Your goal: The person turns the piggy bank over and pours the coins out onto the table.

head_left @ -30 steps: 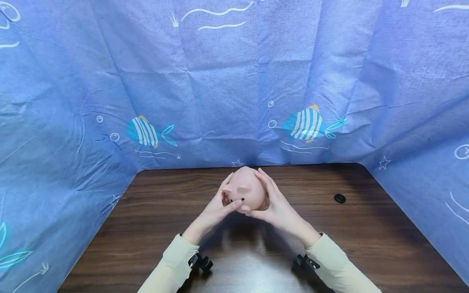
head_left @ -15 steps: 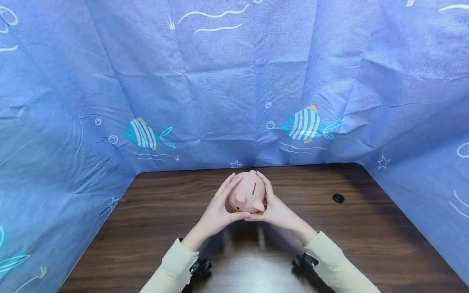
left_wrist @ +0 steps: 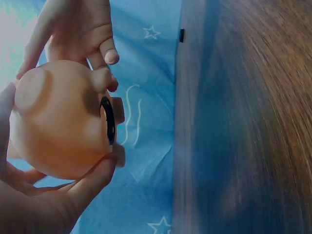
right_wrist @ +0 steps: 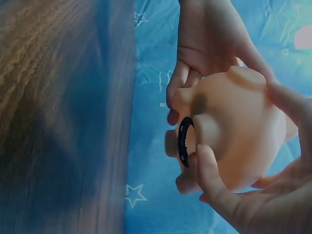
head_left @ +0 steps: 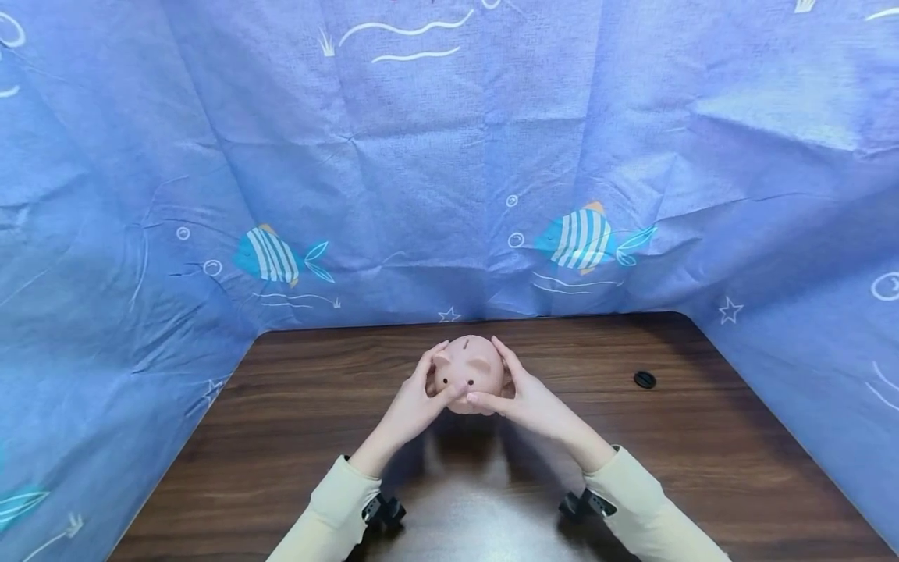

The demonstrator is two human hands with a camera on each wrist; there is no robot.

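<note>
Holding and turning a pink piggy bank (head_left: 469,373) between both hands, lifted just above the counter (head_left: 295,421), at about the middle of the far half. Left hand (head_left: 416,406) curled round the pig's left flank, thumb across the front by the snout; right hand (head_left: 528,402) wrapped round the right flank, thumb meeting the other below the face. Both clamped on the pig, fingertips close together at the near side.

Seen from the head camera: face toward the wearer, ears up, two small dark eyes, coin slot just showing on the crown. Seen from the left wrist camera: underside of the piggy bank (left_wrist: 61,119) with a black-rimmed round opening (left_wrist: 107,120) in the belly, no plug seated in it. Same ring visible from the right wrist camera (right_wrist: 183,141), with a thumb lying just beside it.

Judged step: inspecting or reorienting the pig with its belly hole open. Judged next need: a steady grip with one hand to free the other, and a turn of the belly upward or toward the free hand.

Around: small black round cap (head_left: 644,380) lying on the counter at about 3 o'clock from the pig, well apart, near the right edge. Blue cloth with striped fish (head_left: 583,238) hung behind and on both sides. Cream sleeves (head_left: 632,499) at the near edge. Nothing between the hands and the cap.
</note>
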